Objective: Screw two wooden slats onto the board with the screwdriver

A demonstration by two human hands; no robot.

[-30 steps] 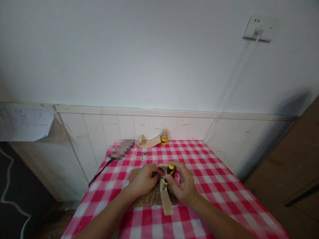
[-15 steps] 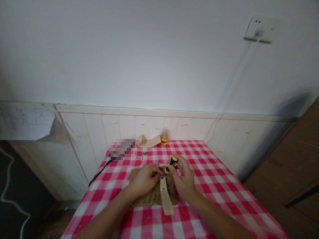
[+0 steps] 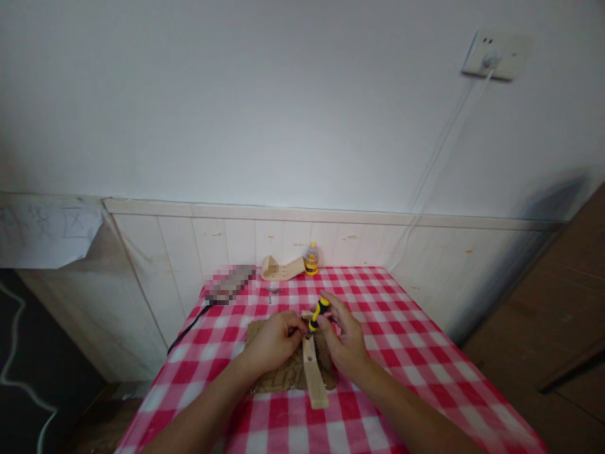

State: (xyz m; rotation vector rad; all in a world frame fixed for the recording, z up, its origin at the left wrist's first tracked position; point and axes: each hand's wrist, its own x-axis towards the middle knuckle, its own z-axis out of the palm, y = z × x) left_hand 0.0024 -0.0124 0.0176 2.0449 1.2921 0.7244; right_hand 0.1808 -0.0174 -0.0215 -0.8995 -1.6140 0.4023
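Observation:
My right hand (image 3: 346,331) grips a yellow and black screwdriver (image 3: 318,313) by its handle, which leans over a pale wooden piece (image 3: 314,378). The tool's tip points down at the upper part of the wood, close to the fingertips of my left hand (image 3: 280,340). Those left fingers are pinched together at the wood's edge; what they hold there is too small to make out. A dark screw head or hole (image 3: 310,359) shows in the wood nearer to me. Beneath the wood lies a brown patterned board (image 3: 278,379).
A red and white checked cloth (image 3: 387,403) covers the table. Toward the wall stand a bent wooden part (image 3: 281,272) and a yellow-capped bottle (image 3: 311,260). Several screws (image 3: 273,292) lie before them. A blurred-out item (image 3: 231,285) with a black strap rests at the far left.
The screwdriver has tilted more upright, its handle shifting left with my right hand. My left hand and the wooden piece stay in place.

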